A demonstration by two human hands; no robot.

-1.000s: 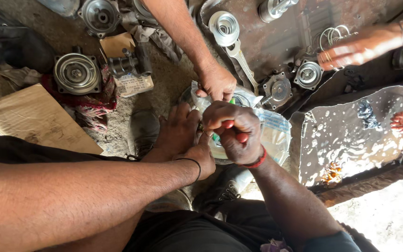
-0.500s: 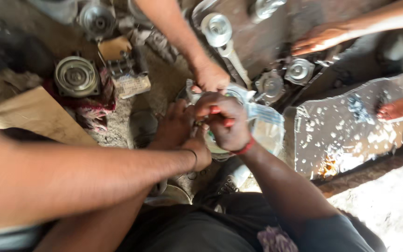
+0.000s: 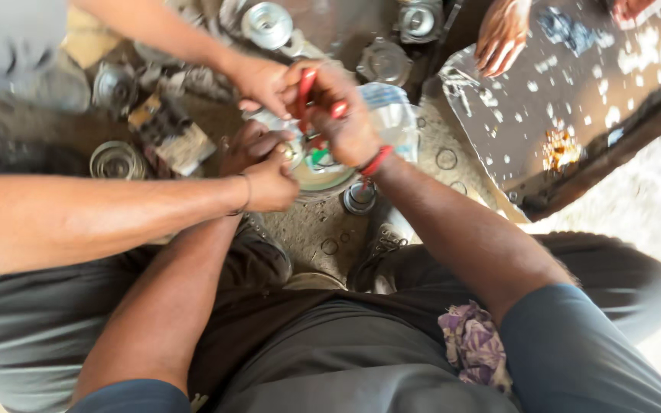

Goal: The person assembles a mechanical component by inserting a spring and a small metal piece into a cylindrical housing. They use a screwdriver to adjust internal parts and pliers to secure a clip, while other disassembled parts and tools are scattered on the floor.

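Observation:
My right hand [image 3: 350, 126], with a red band at the wrist, is shut on red-handled pliers [image 3: 307, 84] over a round metal part [image 3: 323, 177] that has a green bit at its middle. The part lies on a clear plastic bag [image 3: 392, 115] on the dirt ground. My left hand [image 3: 242, 145] grips the part's left edge, half hidden by a co-worker's fist [image 3: 269, 183] that comes in from the left. A second co-worker's hand [image 3: 262, 80] reaches down from the upper left and touches the pliers' handles.
Several metal pulleys and housings [image 3: 267, 23] lie at the top and left. A wet metal sheet [image 3: 575, 99] slopes at the right, with another person's hand [image 3: 503, 34] on it. A small metal cylinder [image 3: 359, 199] stands below the part. A purple rag [image 3: 472, 344] rests on my lap.
The view has swung, so the cluster of hands now sits higher and further left. My right hand has turned a little with the pliers; all hands stay on the round part.

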